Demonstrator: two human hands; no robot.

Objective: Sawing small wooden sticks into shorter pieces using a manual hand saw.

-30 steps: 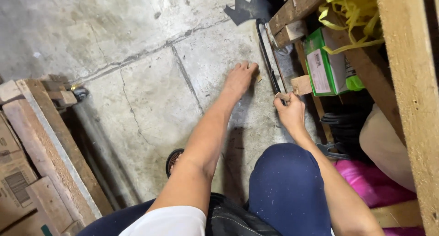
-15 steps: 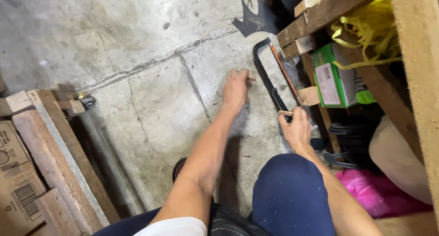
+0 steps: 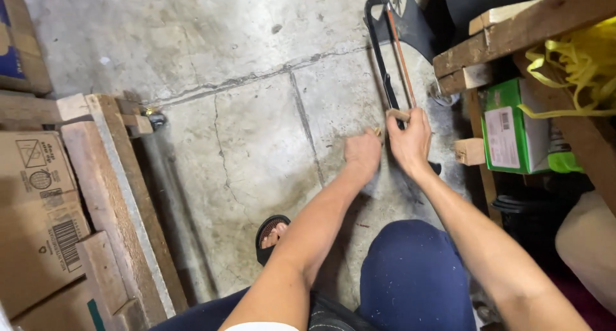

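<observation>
My right hand (image 3: 409, 140) grips the handle of a black hacksaw (image 3: 388, 52) with an orange blade, which points away from me over the concrete floor (image 3: 237, 113). A small pale piece of wood (image 3: 399, 115) shows just above its fingers. My left hand (image 3: 361, 153) is curled into a fist right beside it on the left, with a small wooden bit at its knuckles; whether it holds that bit is unclear. My knees in dark blue trousers (image 3: 410, 280) are below both arms.
A wooden frame (image 3: 513, 33) stands at the right with yellow strapping (image 3: 577, 68) and a green box (image 3: 513, 129) under it. Timber boards (image 3: 109, 196) and cardboard boxes (image 3: 38, 209) line the left. My sandalled foot (image 3: 273, 235) rests on the floor.
My left hand lifted off the floor, where it lay flat, and closed into a fist beside my right hand. My right hand raised the hacksaw handle; the view shifted.
</observation>
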